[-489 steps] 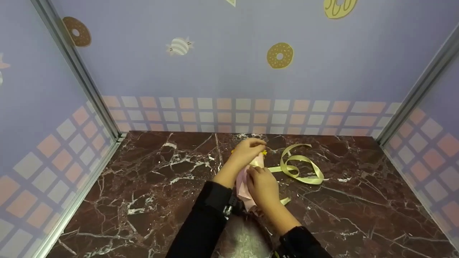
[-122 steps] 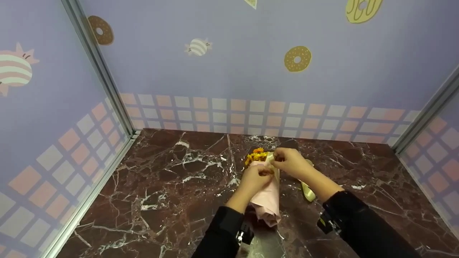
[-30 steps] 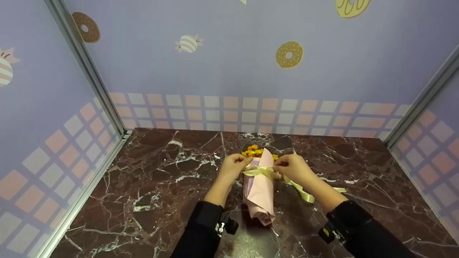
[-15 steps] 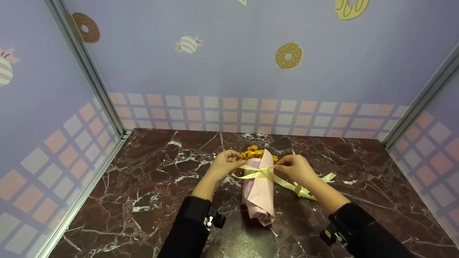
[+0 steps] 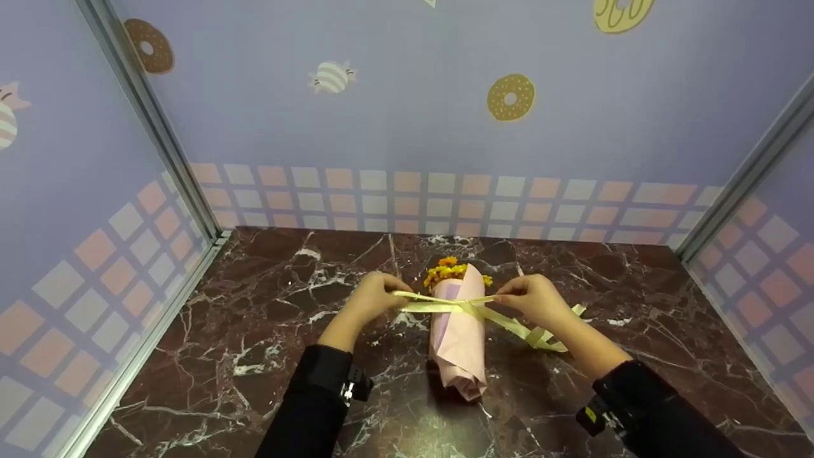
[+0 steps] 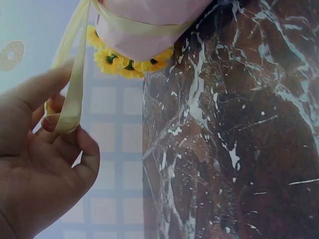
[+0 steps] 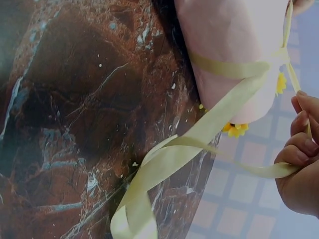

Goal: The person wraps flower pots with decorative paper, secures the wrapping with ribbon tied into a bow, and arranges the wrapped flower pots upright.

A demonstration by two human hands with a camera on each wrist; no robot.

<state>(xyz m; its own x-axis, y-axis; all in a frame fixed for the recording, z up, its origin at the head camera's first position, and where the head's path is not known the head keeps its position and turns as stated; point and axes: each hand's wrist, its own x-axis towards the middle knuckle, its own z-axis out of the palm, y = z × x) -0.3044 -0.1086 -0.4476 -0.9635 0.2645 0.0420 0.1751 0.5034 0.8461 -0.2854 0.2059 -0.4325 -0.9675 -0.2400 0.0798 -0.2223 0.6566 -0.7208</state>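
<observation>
Satiny ribbon (image 7: 224, 109), matt paper wrapping (image 5: 463, 346)

Head view: one, high, facing forward and down across bench (image 5: 191, 381) to wall (image 5: 407, 121). Wrist views: two, close in, turned sideways, from left and right; both share ribbon (image 7: 214, 117) and bouquet (image 5: 463, 340).

In the head view's lower frame, right of centre, a bouquet (image 5: 461, 346) in pink paper lies with its yellow and orange flowers (image 5: 444, 273) toward the top; pale yellow ribbon (image 5: 469, 306) circles it, 1 loop in the left hand (image 5: 370, 298), 1 strand pinched by the right hand (image 5: 537, 301).
</observation>
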